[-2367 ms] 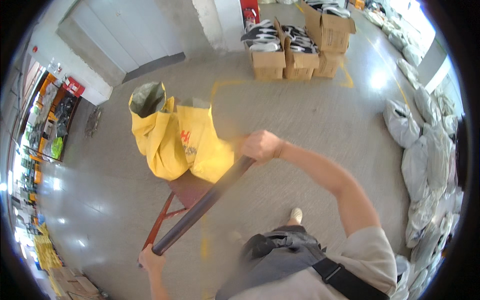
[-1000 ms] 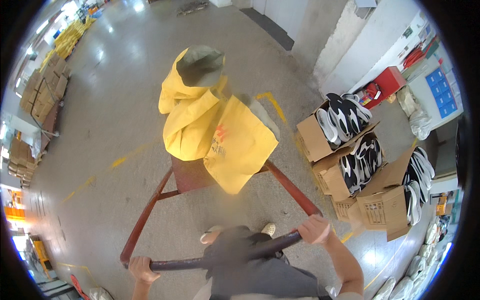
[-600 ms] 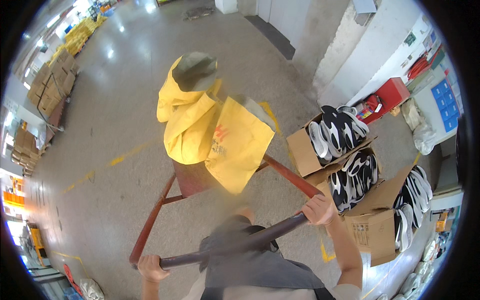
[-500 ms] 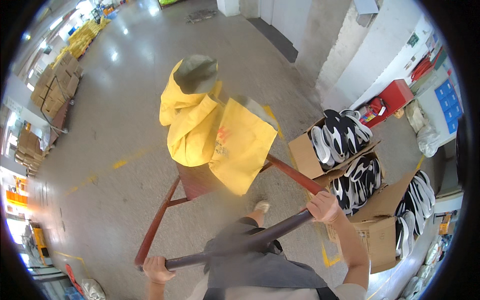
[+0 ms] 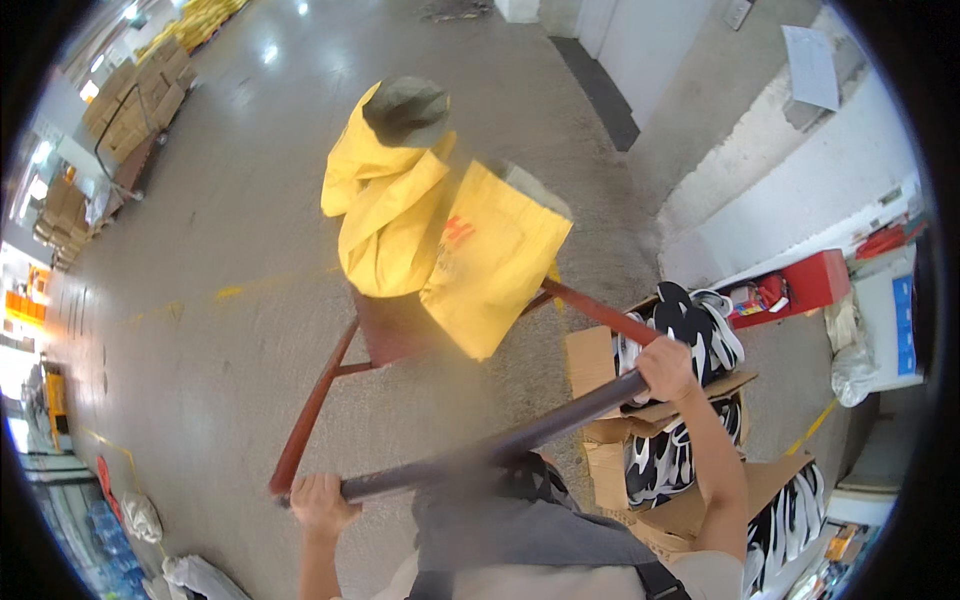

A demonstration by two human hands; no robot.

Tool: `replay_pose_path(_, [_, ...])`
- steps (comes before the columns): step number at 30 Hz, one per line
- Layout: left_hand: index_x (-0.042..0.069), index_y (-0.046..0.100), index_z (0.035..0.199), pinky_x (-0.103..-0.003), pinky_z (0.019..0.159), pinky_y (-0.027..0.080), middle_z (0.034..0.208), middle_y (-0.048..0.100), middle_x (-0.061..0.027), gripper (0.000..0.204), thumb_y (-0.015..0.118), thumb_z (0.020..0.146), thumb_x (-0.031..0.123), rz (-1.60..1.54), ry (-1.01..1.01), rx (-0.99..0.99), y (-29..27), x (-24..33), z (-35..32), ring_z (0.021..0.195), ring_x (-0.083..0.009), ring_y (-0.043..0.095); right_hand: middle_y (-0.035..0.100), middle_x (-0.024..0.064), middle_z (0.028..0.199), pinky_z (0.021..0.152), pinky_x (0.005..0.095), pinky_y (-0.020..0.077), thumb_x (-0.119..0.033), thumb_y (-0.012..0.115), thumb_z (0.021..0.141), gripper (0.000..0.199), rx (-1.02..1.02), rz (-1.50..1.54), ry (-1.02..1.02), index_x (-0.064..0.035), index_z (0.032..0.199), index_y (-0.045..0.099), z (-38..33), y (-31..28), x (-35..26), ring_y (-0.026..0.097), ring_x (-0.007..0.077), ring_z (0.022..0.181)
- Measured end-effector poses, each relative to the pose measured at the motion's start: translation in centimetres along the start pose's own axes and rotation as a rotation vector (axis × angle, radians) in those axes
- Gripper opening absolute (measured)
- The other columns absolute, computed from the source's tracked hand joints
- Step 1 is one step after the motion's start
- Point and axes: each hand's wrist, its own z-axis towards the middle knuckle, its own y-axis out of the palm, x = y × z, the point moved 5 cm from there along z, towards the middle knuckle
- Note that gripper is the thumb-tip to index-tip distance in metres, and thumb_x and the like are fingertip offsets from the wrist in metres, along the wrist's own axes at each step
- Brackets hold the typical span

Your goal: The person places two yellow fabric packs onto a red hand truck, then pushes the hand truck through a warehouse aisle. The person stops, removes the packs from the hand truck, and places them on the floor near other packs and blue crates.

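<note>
Grey polished concrete floor (image 5: 200, 300) fills most of the view, with a faint yellow line across it at left. White wall (image 5: 790, 190) runs along the far right.

Red-brown metal hand cart (image 5: 400, 330), flat deck and two side rails, sits centre, deck away from the person. Its dark round push bar (image 5: 490, 450) crosses the near centre, tilted, right end higher and farther.

On the deck: two yellow woven sacks (image 5: 430, 240), full, touching each other. The far-left one is open at the top, dull green contents showing; the right one leans toward the right rail.

Right of the cart: stacked brown cardboard boxes (image 5: 600, 370) holding black-and-white shoes, just beside the right rail. Farther right, a red bin (image 5: 810, 285) at the wall foot. More cartons far left, blurred.

Left hand (image 5: 322, 503): fingers wrapped tight round the bar's left end. Right hand (image 5: 668, 366): curled closed round the bar's right end, arm extended.
</note>
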Motion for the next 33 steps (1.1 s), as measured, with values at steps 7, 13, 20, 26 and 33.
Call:
replay_pose_path(7, [0.012, 0.048, 0.064, -0.040, 0.058, 0.038, 0.059, 0.052, -0.0070, 0.032, 0.074, 0.047, 0.014, -0.023, -0.044, 0.062, 1.5, 8.1, 13.9, 0.053, -0.0297, 0.052, 0.057, 0.0100, 0.077, 0.064, 0.0452, 0.0494, -0.018, 0.078, 0.065, 0.028, 0.088, -0.020, 0.022, -0.0091, 0.077, 0.055, 5.5, 1.1, 17.4, 0.061, 0.0348, 0.073])
replay_pose_path(13, [0.010, 0.049, 0.067, -0.040, 0.056, 0.039, 0.059, 0.052, -0.0087, 0.024, 0.070, 0.056, 0.012, -0.011, -0.063, 0.136, 3.7, 14.4, 27.1, 0.052, -0.0309, 0.053, 0.060, 0.0114, 0.082, 0.071, 0.0458, 0.0500, -0.014, 0.080, 0.060, 0.033, 0.083, -0.053, 0.052, -0.0095, 0.083, 0.057, 14.1, 0.7, 29.1, 0.062, 0.0365, 0.081])
replay_pose_path(20, [0.009, 0.053, 0.071, -0.040, 0.061, 0.044, 0.065, 0.060, -0.0107, 0.027, 0.077, 0.062, 0.017, -0.009, -0.122, 0.149, 6.3, 19.6, 42.4, 0.059, -0.0305, 0.060, 0.064, 0.0094, 0.077, 0.072, 0.0468, 0.0513, -0.011, 0.077, 0.059, 0.030, -0.208, 0.051, -0.046, -0.0093, 0.080, 0.055, 24.7, 6.5, 36.6, 0.066, 0.0341, 0.080])
replay_pose_path(26, [0.007, 0.055, 0.078, -0.041, 0.064, 0.047, 0.067, 0.064, -0.0123, 0.027, 0.077, 0.066, 0.019, 0.001, -0.151, 0.219, 9.9, 20.1, 55.1, 0.065, -0.0304, 0.065, 0.066, 0.0095, 0.080, 0.074, 0.0452, 0.0499, -0.009, 0.077, 0.058, 0.033, -0.221, 0.003, -0.082, -0.0094, 0.082, 0.055, 33.1, 9.6, 49.0, 0.066, 0.0346, 0.081])
replay_pose_path(33, [0.007, 0.057, 0.078, -0.040, 0.067, 0.050, 0.066, 0.065, -0.0116, 0.028, 0.079, 0.068, 0.021, -0.002, -0.196, 0.209, 12.1, 16.9, 68.3, 0.064, -0.0290, 0.066, 0.069, 0.0118, 0.084, 0.079, 0.0444, 0.0524, -0.006, 0.078, 0.059, 0.032, -0.217, -0.079, -0.087, -0.0097, 0.084, 0.059, 44.6, 14.0, 58.2, 0.068, 0.0340, 0.085])
